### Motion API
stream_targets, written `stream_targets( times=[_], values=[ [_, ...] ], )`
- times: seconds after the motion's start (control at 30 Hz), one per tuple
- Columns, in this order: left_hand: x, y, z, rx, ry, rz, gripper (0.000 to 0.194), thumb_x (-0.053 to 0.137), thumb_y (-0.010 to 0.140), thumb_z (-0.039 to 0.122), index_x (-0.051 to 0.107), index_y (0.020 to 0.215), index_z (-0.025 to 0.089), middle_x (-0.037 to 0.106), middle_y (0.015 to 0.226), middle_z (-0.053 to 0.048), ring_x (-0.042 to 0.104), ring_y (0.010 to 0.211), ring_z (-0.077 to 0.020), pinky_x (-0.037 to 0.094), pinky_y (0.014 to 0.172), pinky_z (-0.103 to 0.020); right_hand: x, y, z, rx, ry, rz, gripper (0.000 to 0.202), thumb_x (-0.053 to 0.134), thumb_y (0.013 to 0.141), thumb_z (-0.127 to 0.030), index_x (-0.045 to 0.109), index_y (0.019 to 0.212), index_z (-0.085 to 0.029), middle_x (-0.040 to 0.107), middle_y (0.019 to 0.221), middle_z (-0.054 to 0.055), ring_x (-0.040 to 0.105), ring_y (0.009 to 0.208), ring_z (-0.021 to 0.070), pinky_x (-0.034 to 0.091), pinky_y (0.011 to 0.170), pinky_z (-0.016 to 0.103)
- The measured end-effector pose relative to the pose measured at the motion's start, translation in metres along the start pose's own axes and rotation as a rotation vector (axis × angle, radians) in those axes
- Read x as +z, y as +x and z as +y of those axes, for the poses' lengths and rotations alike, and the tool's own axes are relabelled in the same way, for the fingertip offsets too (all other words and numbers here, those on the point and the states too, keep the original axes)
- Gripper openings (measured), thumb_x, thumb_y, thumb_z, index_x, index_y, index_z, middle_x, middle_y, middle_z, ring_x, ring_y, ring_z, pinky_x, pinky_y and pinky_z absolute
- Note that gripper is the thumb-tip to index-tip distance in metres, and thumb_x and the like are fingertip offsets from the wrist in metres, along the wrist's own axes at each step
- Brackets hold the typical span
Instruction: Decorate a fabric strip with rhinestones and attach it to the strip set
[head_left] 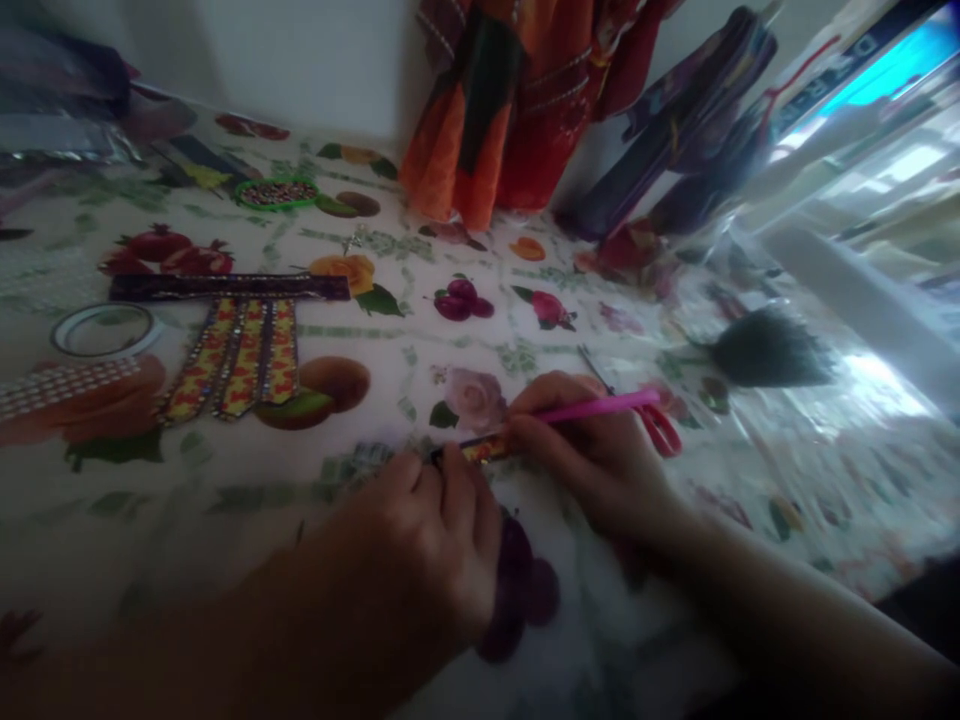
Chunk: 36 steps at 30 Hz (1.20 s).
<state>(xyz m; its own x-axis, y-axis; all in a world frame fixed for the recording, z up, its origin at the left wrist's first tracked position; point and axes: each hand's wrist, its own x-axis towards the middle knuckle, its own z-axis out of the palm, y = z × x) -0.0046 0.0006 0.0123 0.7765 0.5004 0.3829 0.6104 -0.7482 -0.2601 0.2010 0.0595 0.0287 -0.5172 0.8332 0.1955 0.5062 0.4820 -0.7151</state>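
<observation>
A small patterned strip (487, 450) in yellow and red lies between my two hands at the lower middle. My left hand (442, 530) is closed on its left end, fingers bent together. My right hand (585, 440) pinches a pink pen-like stick (592, 406) over the strip's right end; its tip is too blurred to make out. Red-handled scissors (661, 428) lie just beyond my right hand, partly hidden by it. At the left, a dark band (225, 288) with three yellow-and-red hanging pieces (247, 360) rests on the flowered cloth.
A roll of tape (105, 330) and rows of white beads (67, 388) are at the left. Behind stand a green dish of beads (277, 193) and orange-red cloth (510, 110). Clear plastic and a dark brush-like bundle (772, 347) lie at the right.
</observation>
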Motion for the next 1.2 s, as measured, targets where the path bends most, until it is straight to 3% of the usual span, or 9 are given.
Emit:
stream_targets(
  times=[0.57,1.07,1.2],
  values=[
    [-0.0001,-0.0011,0.0002,-0.017,-0.053,0.017,0.032,0.052,0.08,0.011,0.071,0.102,-0.001,0.072,0.099,-0.03,0.07,0.069,-0.032,0.052,0.053,-0.038,0.0043,-0.0025,-0.0009,-0.045,-0.053,-0.096,0.005,0.059,0.094,-0.018,0.063,0.099,-0.018,0.065,0.094,0.004,0.063,0.087,0.0153,0.053,0.077,0.03],
    [-0.0014,0.0009,-0.0017,0.011,-0.022,0.004,0.034,0.048,0.08,0.013,0.071,0.102,0.002,0.073,0.094,-0.024,0.067,0.07,-0.029,0.049,0.053,-0.037,0.0052,-0.0001,-0.0047,-0.121,-0.149,-0.138,0.006,0.056,0.096,-0.018,0.061,0.1,-0.018,0.064,0.091,0.005,0.063,0.086,0.0158,0.052,0.075,0.029],
    [0.0001,0.001,-0.0006,-0.019,-0.017,0.008,0.032,0.049,0.08,0.013,0.073,0.099,0.003,0.074,0.096,-0.025,0.068,0.07,-0.0292,0.049,0.054,-0.036,0.0039,0.0005,-0.001,-0.025,-0.014,-0.086,0.005,0.059,0.095,-0.021,0.063,0.098,-0.02,0.066,0.09,0.003,0.064,0.084,0.016,0.054,0.074,0.03]
  ],
)
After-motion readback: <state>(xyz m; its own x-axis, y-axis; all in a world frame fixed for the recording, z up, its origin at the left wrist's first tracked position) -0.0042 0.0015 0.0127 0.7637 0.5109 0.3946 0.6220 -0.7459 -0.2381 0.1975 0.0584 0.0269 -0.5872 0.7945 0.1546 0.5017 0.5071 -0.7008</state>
